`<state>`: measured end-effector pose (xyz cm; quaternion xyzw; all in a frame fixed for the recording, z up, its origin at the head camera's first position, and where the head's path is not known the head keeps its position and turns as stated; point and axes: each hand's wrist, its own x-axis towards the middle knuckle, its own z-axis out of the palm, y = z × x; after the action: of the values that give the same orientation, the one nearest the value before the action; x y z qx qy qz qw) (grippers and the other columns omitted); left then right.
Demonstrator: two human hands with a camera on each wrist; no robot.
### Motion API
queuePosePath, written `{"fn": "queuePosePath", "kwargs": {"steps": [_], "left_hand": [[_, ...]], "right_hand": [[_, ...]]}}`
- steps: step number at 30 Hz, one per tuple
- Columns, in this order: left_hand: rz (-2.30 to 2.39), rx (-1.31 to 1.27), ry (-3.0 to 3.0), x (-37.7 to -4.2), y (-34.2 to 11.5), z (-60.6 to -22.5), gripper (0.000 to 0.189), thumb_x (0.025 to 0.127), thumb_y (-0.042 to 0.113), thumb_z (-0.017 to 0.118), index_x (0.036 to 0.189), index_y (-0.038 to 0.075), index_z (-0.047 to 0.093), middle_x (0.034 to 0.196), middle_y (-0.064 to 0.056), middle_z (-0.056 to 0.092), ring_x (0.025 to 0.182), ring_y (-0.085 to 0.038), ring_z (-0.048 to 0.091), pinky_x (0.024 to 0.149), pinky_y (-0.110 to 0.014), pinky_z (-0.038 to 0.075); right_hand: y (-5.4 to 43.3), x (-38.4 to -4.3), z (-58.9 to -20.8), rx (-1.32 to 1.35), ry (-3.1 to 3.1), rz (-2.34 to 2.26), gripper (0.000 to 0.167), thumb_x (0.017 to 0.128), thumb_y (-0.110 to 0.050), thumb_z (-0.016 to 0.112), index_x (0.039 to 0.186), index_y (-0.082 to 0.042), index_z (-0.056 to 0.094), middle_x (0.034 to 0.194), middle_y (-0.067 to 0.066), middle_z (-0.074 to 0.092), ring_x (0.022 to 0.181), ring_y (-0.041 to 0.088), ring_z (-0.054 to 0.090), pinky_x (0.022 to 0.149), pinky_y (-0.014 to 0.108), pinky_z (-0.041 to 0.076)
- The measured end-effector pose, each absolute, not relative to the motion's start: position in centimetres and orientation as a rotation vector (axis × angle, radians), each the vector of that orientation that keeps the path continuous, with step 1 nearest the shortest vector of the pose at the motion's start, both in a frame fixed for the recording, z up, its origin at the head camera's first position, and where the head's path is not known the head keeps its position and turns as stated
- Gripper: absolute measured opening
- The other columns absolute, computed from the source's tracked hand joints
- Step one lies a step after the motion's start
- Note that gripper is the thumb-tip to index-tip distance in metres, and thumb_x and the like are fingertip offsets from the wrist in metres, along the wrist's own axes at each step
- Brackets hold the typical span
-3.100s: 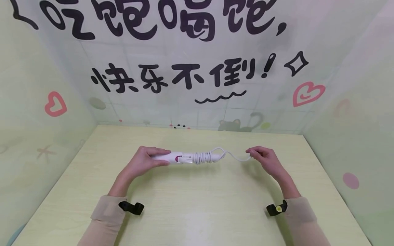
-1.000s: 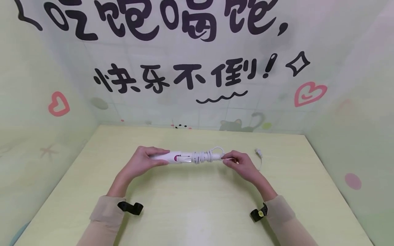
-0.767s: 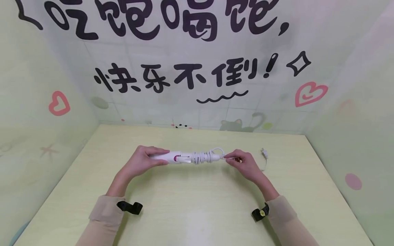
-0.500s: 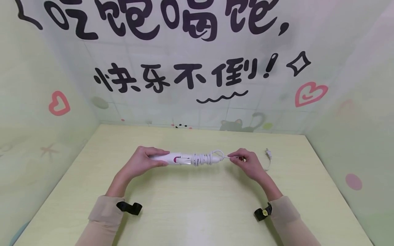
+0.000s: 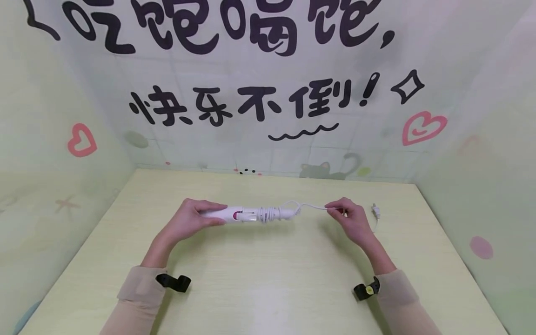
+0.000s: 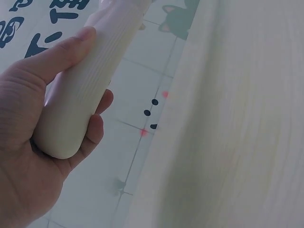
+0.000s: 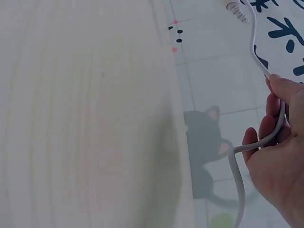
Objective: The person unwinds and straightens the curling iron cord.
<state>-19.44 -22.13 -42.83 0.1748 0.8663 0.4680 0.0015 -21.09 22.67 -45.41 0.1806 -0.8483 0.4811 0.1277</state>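
My left hand (image 5: 190, 219) grips the rounded, thicker end of a white curling iron (image 5: 228, 214), held level above the table. In the left wrist view, the thumb lies along one side of its ribbed body (image 6: 90, 80) and fingertips show on the other. A silvery-white lever and a pink spot sit at its middle. Several turns of white cord (image 5: 270, 214) are wound round the slimmer end. To the right, my right hand (image 5: 353, 221) pinches the cord between thumb and fingers; in the right wrist view, the cord (image 7: 256, 45) runs across the palm. The plug (image 5: 375, 210) hangs beyond that hand.
A pale wooden table (image 5: 268, 279) lies under both hands. Printed walls enclose it at the back (image 5: 217, 153), left and right. A black wrist camera (image 5: 173, 282) is strapped to the left sleeve, and another camera (image 5: 366, 291) to the right one.
The right hand came in beside the iron's cord end, then drew away to the right, with more cord now stretched between. The plug has shifted right with it. The left hand keeps its grip.
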Motion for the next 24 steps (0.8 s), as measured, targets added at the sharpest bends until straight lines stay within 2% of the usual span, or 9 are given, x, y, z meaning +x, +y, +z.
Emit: {"fn": "queuePosePath", "kwargs": {"steps": [6, 14, 24], "left_hand": [[1.502, 0.535, 2.700, -19.6, -22.7, -42.6, 0.039, 0.080, 0.014, 0.090, 0.117, 0.008, 0.079, 0.113, -0.013, 0.075, 0.090, -0.025, 0.067, 0.073, -0.031, 0.055], [1.498, 0.543, 2.671, -19.6, -22.9, -42.7, 0.040, 0.080, 0.014, 0.090, 0.117, 0.007, 0.079, 0.114, -0.014, 0.075, 0.090, -0.025, 0.066, 0.072, -0.029, 0.054], [1.510, 0.573, 2.649, -19.6, -22.8, -42.9, 0.040, 0.079, 0.013, 0.091, 0.116, 0.006, 0.079, 0.113, -0.012, 0.075, 0.092, -0.025, 0.067, 0.072, -0.029, 0.054]], "right_hand": [[24.6, -21.0, -45.4, 0.515, -2.494, 1.362, 0.010, 0.096, 0.001, 0.069, 0.104, 0.001, 0.076, 0.086, 0.000, 0.065, 0.077, 0.010, 0.050, 0.068, 0.026, 0.041], [26.0, -21.1, -45.8, 0.493, -2.500, 1.348, 0.012, 0.097, 0.001, 0.068, 0.106, 0.001, 0.076, 0.091, 0.007, 0.068, 0.083, 0.010, 0.051, 0.075, 0.026, 0.041], [27.2, -21.5, -46.6, 0.417, -2.605, 1.215, 0.015, 0.099, -0.007, 0.069, 0.109, -0.004, 0.079, 0.098, 0.008, 0.073, 0.090, 0.010, 0.054, 0.077, 0.028, 0.042]]}}
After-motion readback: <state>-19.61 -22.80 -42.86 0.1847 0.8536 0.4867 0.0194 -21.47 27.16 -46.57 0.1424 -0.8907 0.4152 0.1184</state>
